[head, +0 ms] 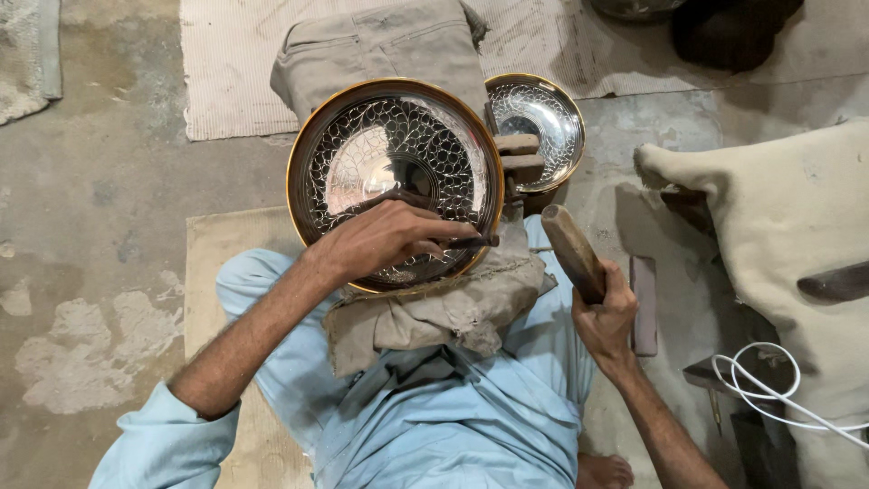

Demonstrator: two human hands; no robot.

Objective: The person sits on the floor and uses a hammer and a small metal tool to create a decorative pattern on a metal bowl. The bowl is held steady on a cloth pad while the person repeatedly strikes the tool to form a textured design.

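A large round metal plate with an engraved net pattern and a gold rim rests on a bundle of grey cloth over my lap. My left hand lies on the plate's near part, fingers closed on a thin dark chisel that points right along the surface. My right hand is lifted to the right of the plate and grips the wooden handle of a mallet, which angles up toward the plate's edge.
A smaller engraved metal bowl sits behind the plate next to a wooden block. A beige sack and a white cable lie on the right. A dark flat bar rests by my right hand. Folded cloth lies beyond.
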